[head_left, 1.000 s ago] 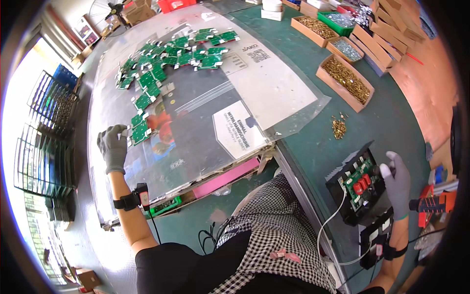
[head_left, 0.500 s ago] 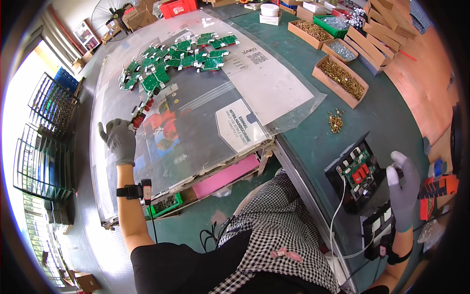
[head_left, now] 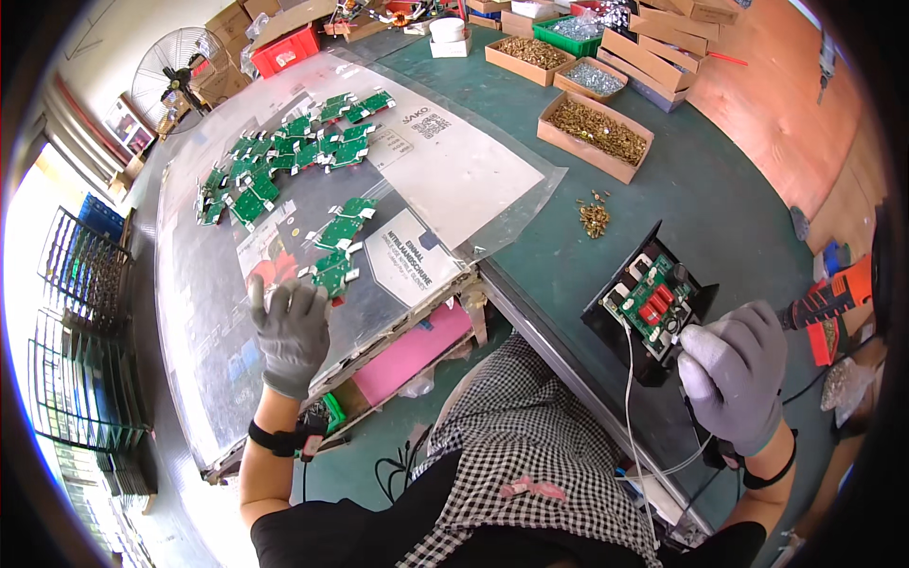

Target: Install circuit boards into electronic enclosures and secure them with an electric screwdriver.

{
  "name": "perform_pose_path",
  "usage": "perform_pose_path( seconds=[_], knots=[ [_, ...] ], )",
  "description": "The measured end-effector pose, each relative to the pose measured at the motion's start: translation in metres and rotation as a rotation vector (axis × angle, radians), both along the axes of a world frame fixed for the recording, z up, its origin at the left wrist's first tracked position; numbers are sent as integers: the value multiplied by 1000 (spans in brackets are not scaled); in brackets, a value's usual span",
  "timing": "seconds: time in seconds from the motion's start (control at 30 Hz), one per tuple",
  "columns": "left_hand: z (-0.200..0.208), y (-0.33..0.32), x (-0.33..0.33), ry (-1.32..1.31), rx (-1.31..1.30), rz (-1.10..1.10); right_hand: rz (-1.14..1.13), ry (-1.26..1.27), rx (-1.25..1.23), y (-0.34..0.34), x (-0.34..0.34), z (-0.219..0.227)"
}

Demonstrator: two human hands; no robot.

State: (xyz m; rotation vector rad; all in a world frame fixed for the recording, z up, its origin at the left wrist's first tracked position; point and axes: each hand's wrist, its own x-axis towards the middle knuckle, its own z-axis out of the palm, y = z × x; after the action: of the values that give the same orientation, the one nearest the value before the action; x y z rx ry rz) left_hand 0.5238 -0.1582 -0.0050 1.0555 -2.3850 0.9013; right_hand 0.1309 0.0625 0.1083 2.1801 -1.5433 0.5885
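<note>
My left hand [head_left: 292,336], in a grey glove, is over the film-covered near part of the table with fingers apart. Beside its fingertips lies a short row of green circuit boards [head_left: 333,273], and the hand appears to hold none of them. More green circuit boards [head_left: 254,201] lie in a cluster farther back. On the right, a black case [head_left: 613,327] holds a green board with red parts [head_left: 655,305] and stands tilted on the green table. My right hand [head_left: 739,374], also gloved, has curled fingers at the case's near right edge, apparently pinching it. A white cable [head_left: 630,398] runs from the case.
A small pile of brass screws [head_left: 594,218] lies behind the case. Farther back stand a cardboard tray of brass parts [head_left: 597,133], a green bin [head_left: 568,36] and a red crate [head_left: 286,52]. At the right is an orange-and-black power tool [head_left: 833,293].
The row of boards that was at my left hand now lies flat on the table, and that hand has come nearer. My right hand has moved left onto the case. The view has shifted.
</note>
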Motion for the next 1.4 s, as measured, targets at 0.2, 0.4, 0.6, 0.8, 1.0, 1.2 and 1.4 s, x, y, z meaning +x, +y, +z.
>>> perform_pose_path(
  seconds=[0.2, 0.4, 0.6, 0.8, 1.0, 1.2, 1.4],
  knots=[
    [-26, -12, 38, 296, -278, 332, 22, 28, -8, 1, -2, -6],
    [-5, -22, 53, 384, -266, 279, 87, -9, 7, 0, 3, -7],
    [24, 3, -42, 1416, 589, -429, 160, -55, -53, -26, 8, -8],
    [20, 35, -191, 1460, 1658, -1001, -145, -37, -31, -28, -5, -5],
    [52, 90, -269, 1117, 2089, -1086, -446, 44, -58, 47, -43, 21],
    [62, 114, -314, 390, 1676, -1203, -577, -139, 63, 148, -66, 45],
    [49, 126, -349, 172, 1216, -1297, -624, -448, 441, 177, -107, 1]
  ],
)
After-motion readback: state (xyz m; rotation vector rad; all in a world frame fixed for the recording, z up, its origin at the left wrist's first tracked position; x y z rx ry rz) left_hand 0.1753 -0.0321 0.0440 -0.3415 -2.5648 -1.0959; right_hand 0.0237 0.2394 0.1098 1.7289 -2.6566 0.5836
